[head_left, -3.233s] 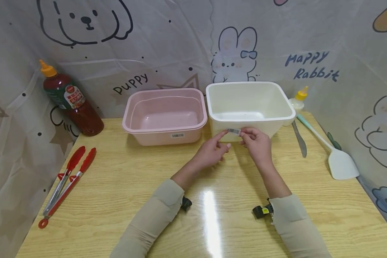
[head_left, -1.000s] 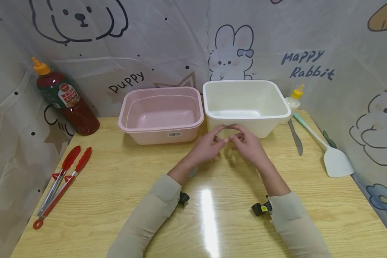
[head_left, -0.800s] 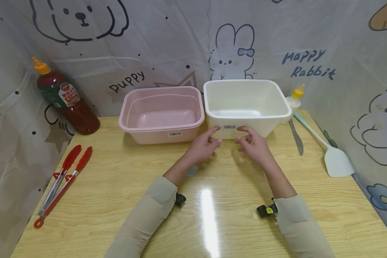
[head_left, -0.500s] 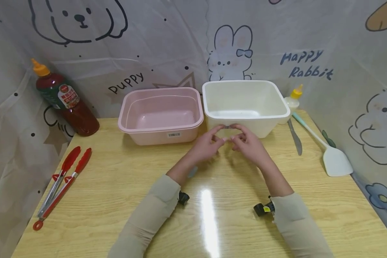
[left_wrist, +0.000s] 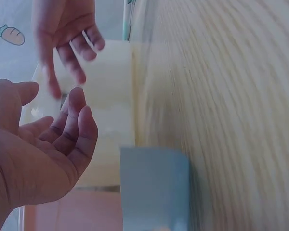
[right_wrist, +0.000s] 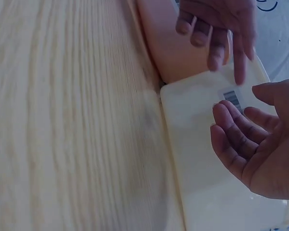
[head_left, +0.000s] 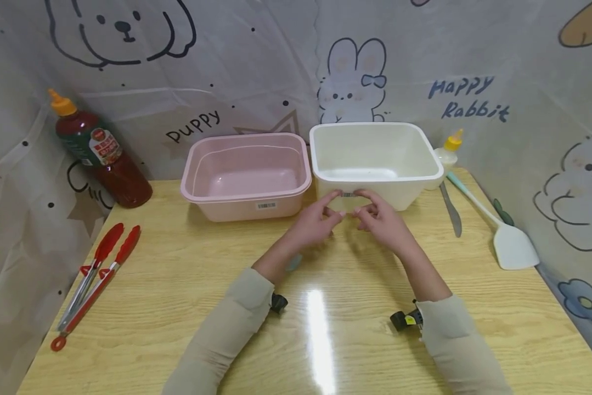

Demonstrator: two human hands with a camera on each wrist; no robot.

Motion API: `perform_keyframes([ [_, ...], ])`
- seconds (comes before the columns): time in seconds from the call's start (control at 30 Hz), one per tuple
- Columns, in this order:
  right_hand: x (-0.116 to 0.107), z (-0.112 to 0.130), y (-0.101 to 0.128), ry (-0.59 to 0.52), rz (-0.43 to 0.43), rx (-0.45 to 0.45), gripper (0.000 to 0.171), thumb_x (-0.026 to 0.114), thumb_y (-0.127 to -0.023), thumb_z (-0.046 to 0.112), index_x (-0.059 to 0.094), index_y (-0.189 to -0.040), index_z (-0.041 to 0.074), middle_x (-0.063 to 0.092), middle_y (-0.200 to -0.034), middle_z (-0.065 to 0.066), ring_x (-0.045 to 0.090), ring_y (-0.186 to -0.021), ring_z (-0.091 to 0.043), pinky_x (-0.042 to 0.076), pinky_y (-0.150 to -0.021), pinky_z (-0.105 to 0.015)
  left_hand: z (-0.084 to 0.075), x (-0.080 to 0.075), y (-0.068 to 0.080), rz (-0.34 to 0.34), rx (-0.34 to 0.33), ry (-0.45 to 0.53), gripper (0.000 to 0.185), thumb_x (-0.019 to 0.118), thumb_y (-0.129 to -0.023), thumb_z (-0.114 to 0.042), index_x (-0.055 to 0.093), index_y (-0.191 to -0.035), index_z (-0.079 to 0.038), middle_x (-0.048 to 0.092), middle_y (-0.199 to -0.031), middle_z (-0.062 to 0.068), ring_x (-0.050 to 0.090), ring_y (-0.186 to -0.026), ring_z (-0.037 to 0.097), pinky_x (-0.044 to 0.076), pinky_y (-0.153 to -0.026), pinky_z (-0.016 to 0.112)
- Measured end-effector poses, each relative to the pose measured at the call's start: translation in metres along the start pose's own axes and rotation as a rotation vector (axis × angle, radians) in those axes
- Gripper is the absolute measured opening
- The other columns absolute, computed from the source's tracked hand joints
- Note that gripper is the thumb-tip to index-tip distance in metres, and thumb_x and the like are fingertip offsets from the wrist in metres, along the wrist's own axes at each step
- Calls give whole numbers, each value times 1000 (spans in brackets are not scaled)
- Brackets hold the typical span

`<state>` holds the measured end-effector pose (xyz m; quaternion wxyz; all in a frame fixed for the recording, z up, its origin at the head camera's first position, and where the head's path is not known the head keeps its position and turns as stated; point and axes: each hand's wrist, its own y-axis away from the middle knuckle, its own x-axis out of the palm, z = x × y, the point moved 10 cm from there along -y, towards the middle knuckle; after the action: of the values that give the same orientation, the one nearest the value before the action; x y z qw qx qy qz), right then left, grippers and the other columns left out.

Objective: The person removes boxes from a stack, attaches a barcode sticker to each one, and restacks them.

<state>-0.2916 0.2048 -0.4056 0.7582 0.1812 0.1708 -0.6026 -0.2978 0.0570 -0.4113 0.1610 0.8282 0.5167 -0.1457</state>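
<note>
The cream rectangular plastic tub (head_left: pixel 377 159) is your landmark: pink plastic tub (head_left: pixel 246 173) touching its left side, metal knife (head_left: pixel 451 211) and white spatula (head_left: pixel 503 236) to its right. Small barcode sticker (head_left: pixel 348 194) sits on its front wall. Your left hand (head_left: pixel 315 222) and right hand (head_left: pixel 382 219) are both loosely open, index fingertips at the sticker's ends, gripping nothing.

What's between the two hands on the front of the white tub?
A small barcode sticker sits on the white plastic tub, between the left hand and right hand, in the head and right-wrist views.

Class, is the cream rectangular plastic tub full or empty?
Empty: the cream rectangular plastic tub shows a bare floor and walls in the head view.
</note>
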Motion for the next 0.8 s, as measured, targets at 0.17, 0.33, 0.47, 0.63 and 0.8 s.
perform_keyframes([
  [0.17, -18, -5, 12, 82, -1, 25, 55, 50, -106, 32, 35, -158, 21, 67, -129, -24, 70, -95, -35, 60, -90, -45, 6, -18, 19, -17, 11, -24, 60, 58, -103, -39, 35, -158, -33, 68, -121, 9, 72, -87, 36, 56, -59, 31],
  [0.33, -45, -6, 27, 175, -18, -11, 54, 48, -107, 38, 37, -157, 20, 67, -129, -21, 71, -97, -34, 60, -86, -42, 11, -49, 47, -68, 69, -126, 57, 59, -102, -42, 42, -155, -32, 66, -129, 6, 69, -96, 29, 59, -75, 36],
  [0.47, -81, -3, 38, 230, -88, -42, 51, 46, -108, 39, 44, -153, 15, 67, -126, -22, 72, -90, -15, 58, -79, -26, 17, -82, 74, -118, 65, -199, 57, 60, -101, -44, 45, -154, -27, 63, -139, 9, 66, -113, 28, 57, -92, 43],
  [0.63, -130, 4, 50, 270, -222, -41, 48, 44, -108, 40, 50, -149, 14, 68, -120, -9, 63, -82, 7, 53, -73, -10, 21, -131, 112, -213, 37, -239, 62, 64, -99, -46, 43, -154, -29, 60, -143, 9, 62, -125, 29, 53, -100, 50],
  [0.8, -165, 7, 54, 321, -308, -24, 50, 44, -107, 44, 50, -150, 18, 66, -119, -4, 61, -83, 8, 50, -72, -6, 28, -180, 142, -333, -44, -339, 73, 69, -93, -51, 36, -157, -35, 51, -154, 6, 47, -141, 35, 39, -113, 61],
])
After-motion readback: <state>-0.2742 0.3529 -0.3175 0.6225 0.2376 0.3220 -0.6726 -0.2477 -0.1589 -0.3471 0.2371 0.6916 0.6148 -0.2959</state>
